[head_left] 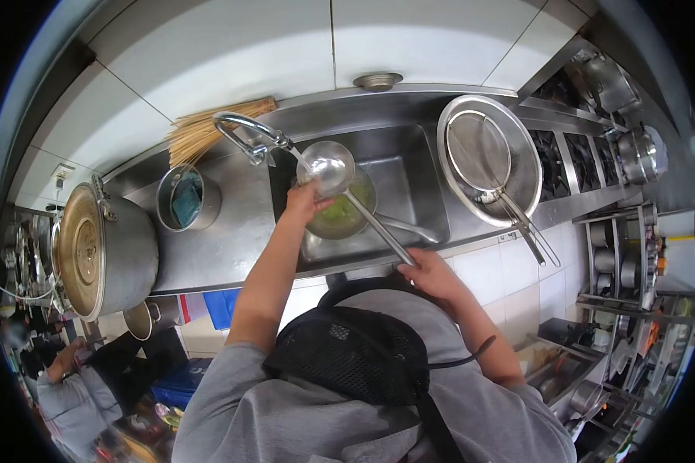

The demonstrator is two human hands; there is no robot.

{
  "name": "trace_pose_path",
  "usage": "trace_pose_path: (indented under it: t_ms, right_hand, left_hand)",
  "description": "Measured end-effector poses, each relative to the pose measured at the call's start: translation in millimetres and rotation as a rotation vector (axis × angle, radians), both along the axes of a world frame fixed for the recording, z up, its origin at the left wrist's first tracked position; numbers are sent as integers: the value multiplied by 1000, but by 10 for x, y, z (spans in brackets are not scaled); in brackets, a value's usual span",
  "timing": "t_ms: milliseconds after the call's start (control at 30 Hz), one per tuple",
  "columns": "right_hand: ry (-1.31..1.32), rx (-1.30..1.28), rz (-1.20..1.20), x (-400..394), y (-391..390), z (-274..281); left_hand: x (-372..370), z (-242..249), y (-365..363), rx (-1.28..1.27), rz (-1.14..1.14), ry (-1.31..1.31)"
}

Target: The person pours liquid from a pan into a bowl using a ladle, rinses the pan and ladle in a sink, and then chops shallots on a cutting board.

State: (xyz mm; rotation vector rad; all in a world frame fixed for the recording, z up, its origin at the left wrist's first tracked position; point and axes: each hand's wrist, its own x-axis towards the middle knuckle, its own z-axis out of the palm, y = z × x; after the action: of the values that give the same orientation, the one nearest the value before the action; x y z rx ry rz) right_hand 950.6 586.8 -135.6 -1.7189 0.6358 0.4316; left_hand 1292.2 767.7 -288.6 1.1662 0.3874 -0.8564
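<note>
While faucet (272, 135) crowds ladle (330, 167), strainer (479, 150) rests.

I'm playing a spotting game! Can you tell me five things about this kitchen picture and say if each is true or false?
1. The left hand is at the round end of the ladle. True.
2. The right hand is on the tap. False: the right hand holds the ladle's handle.
3. A round strainer lies in the big metal bowl. True.
4. The small pot left of the sink has wooden sticks in it. False: it has something blue-green in it.
5. The big metal bowl is inside the sink. False: it is to the right of the sink.
</note>
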Motion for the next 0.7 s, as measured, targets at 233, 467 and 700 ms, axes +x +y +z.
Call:
trace_pose_path:
  t_ms: [233,467,700]
  right_hand:
    - [-289,-921,72,-7,56,-26]
    - [-270,-997,101,22,-117,-449]
    - [13,-836,188,366,-94,-765]
  left_hand:
    - [-59,-123,-32,494,-23,-487]
    - [130,352,-216,519,-84,-850]
    - [245,551,59,631,-355,-804]
